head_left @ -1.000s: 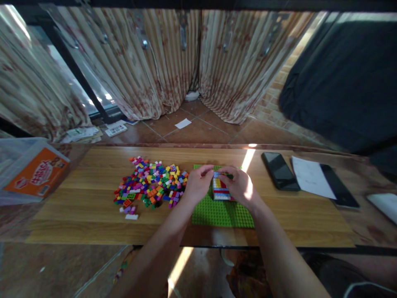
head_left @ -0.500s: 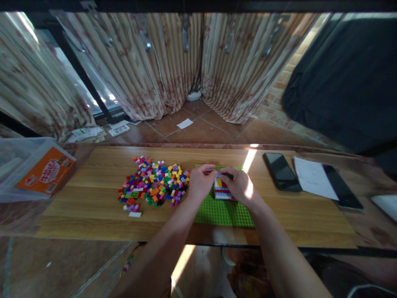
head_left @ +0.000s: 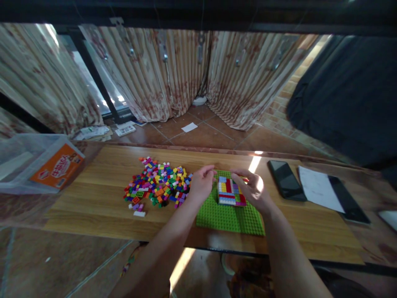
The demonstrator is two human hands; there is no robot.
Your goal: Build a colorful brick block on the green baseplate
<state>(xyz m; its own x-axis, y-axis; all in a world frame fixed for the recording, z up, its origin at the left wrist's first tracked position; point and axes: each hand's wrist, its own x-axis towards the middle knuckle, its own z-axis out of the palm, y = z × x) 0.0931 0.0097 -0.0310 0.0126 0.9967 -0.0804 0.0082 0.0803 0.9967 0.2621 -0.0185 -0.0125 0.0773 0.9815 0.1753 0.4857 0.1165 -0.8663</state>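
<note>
On the green studded baseplate (head_left: 223, 221) sits a low block of toy bricks (head_left: 228, 192), striped in white, blue, red and yellow, with mixed colours along its right side. My left hand (head_left: 202, 184) hovers at the block's left, thumb and fingers curled together; anything between them is too small to make out. Over the block's right edge is my right hand (head_left: 253, 188), its thumb and forefinger a little apart and nothing visible in them. It hides part of the block's far right corner.
A heap of loose coloured bricks (head_left: 161, 186) lies left of the baseplate, with a white brick (head_left: 139, 214) at its near edge. Farther left stands a clear plastic box (head_left: 40, 145). At the right are a black phone (head_left: 285, 180), a white paper (head_left: 319, 188) and a dark tablet-like slab (head_left: 350, 203).
My hands were together over the far part of the block; they have moved apart, the right one to the right, uncovering the block's top. The whole view has shifted slightly.
</note>
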